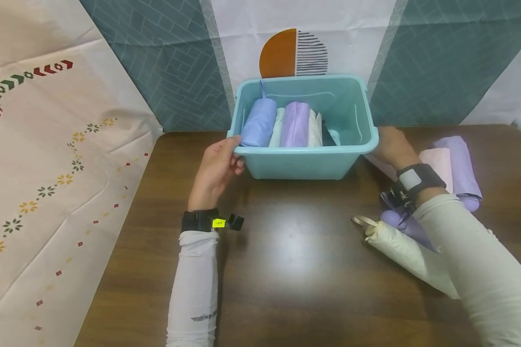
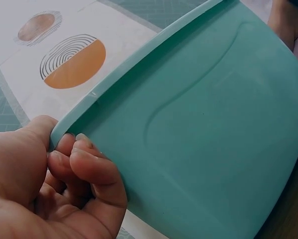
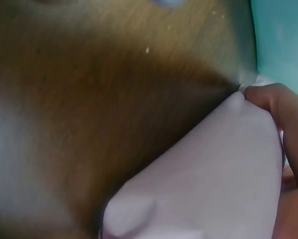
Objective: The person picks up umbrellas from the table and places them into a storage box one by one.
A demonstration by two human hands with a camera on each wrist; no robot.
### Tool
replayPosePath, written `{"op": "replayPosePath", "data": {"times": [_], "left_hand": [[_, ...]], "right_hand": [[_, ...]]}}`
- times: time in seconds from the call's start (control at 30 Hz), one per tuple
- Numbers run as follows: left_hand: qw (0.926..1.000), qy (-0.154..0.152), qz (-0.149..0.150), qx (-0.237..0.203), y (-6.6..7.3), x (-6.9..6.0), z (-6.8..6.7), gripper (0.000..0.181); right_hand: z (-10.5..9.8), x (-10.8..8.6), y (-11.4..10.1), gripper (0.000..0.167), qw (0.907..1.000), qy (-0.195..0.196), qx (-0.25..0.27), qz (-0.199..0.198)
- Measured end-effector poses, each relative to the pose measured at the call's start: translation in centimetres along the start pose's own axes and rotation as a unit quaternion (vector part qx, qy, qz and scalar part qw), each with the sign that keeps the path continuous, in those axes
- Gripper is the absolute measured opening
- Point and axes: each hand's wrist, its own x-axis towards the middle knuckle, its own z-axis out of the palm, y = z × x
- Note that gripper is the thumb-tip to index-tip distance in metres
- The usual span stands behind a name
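Observation:
A light teal plastic bin (image 1: 299, 164) stands at the back of the table. My left hand (image 1: 217, 166) grips its rim at the near left corner; the left wrist view shows the thumb (image 2: 39, 127) over the rim and the fingers curled below. Inside are a blue folded umbrella (image 1: 259, 123), a mint one (image 1: 278, 127), a lilac one (image 1: 296, 124), a white one (image 1: 314, 127) and something dark. To the bin's right, my right hand (image 1: 392, 144) holds a pale pink folded umbrella (image 3: 204, 169); the bin's rim and the hand partly hide it in the head view.
On the table's right lie another pale pink folded umbrella (image 1: 438, 164), a lilac one (image 1: 462, 168), a purple one (image 1: 417, 233) with a round handle, and a cream one (image 1: 408, 253) under my right forearm. A patterned cloth (image 1: 338, 19) hangs behind the bin.

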Motion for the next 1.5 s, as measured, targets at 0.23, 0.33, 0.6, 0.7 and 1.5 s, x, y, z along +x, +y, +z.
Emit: {"op": "replayPosePath", "data": {"times": [0.23,0.33,0.6,0.7,1.5], "left_hand": [[0.9999,-0.001,0.003,-0.01,0.2,0.2,0.0,0.039],[0.9999,0.002,0.0,-0.012,0.2,0.2,-0.1,0.039],[0.9999,-0.002,0.004,-0.009,-0.2,0.2,0.0,0.04],[0.9999,-0.001,0.002,-0.011,-0.2,0.2,0.0,0.04],[0.9997,-0.012,-0.004,-0.023,-0.1,0.3,-0.2,0.041]], "right_hand": [[0.2,-0.6,-0.2,0.032,0.9982,0.05,0.023,-0.023],[0.2,-1.1,0.0,0.037,0.9964,0.07,0.043,-0.023],[-0.8,-2.6,0.3,0.066,0.9909,0.091,0.099,0.007],[-1.7,-2.9,-0.2,0.074,0.988,0.077,0.131,0.026],[-3.3,-3.6,-0.3,0.078,0.9798,0.064,0.19,0.0]]}}
